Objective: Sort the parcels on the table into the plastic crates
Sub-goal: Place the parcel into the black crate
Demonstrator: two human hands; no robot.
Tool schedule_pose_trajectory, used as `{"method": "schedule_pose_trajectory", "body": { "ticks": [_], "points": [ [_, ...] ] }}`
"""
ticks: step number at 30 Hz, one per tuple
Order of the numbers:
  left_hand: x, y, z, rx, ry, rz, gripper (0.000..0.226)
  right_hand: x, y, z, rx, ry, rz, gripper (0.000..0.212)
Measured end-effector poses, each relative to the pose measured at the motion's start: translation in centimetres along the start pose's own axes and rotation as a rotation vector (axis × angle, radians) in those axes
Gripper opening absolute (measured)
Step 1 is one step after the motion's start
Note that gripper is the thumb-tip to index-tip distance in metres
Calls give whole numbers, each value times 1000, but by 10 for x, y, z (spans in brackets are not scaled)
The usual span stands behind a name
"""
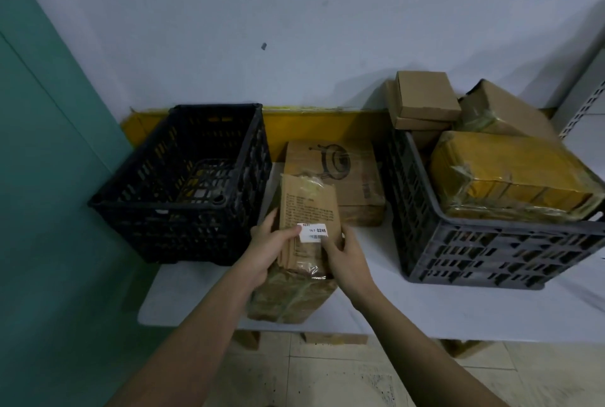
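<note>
Two hands hold one brown paper parcel (pixel 307 206) above the white table (pixel 458 305), between the two crates. The left hand (pixel 266 251) grips the parcel's left edge, thumb curled over its face beside a white label (pixel 313 232) printed with a barcode and "0246". The right hand (pixel 345 259) clasps the lower right edge, fingers wrapped round it. Under the held parcel lies a taped cardboard box (pixel 291 301) that reaches the table's front edge. Behind it lies another cardboard box (pixel 353 177) with a black drawing on top. On the left stands a black crate (pixel 183 184); nothing can be made out inside it through the dark lattice. On the right a grey crate (pixel 484 249) is heaped with boxes, a large one wrapped in yellow tape (pixel 510 174) on top at the front and plain cardboard boxes (pixel 425 95) stacked behind.
</note>
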State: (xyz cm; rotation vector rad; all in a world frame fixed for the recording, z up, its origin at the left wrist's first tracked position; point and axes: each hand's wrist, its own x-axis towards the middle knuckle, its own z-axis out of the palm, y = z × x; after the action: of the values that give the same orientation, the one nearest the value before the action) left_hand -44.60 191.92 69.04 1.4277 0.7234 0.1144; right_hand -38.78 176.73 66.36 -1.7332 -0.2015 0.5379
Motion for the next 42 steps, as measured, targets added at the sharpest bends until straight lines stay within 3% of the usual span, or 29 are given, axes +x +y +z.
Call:
{"method": "schedule_pose_trajectory", "body": {
  "ticks": [3,5,9,13,17,21,25,29,32,35,40,42],
  "points": [
    [1,6,-3,-3,43,-10,35,1,-5,0,-40,96,-99,35],
    [-1,11,-2,49,61,17,30,1,-9,-3,-125,139,-158,39],
    [-3,13,2,218,81,65,56,-6,-9,0,-167,81,-269,37],
    [1,12,11,531,55,-87,122,-11,0,2,-38,-9,-234,37],
    [1,10,15,690,74,-89,135,-7,7,-1,98,-93,-136,38],
    [3,9,10,617,140,-6,121,-2,4,-9,78,-65,-138,38],
    [6,13,-9,386,124,57,102,12,14,-26,-87,120,-82,21],
    [2,21,-36,78,92,148,91,24,31,-49,-258,199,32,59],
    [-2,20,-49,-40,71,236,80,20,33,-56,56,91,140,74],
    [-7,15,-54,-72,37,301,77,18,34,-58,209,84,107,65],
    [-11,14,-48,-7,12,362,51,16,34,-55,211,190,-29,38],
    [-12,14,-41,51,-12,368,64,14,33,-55,191,225,-58,34]
  ]
}}
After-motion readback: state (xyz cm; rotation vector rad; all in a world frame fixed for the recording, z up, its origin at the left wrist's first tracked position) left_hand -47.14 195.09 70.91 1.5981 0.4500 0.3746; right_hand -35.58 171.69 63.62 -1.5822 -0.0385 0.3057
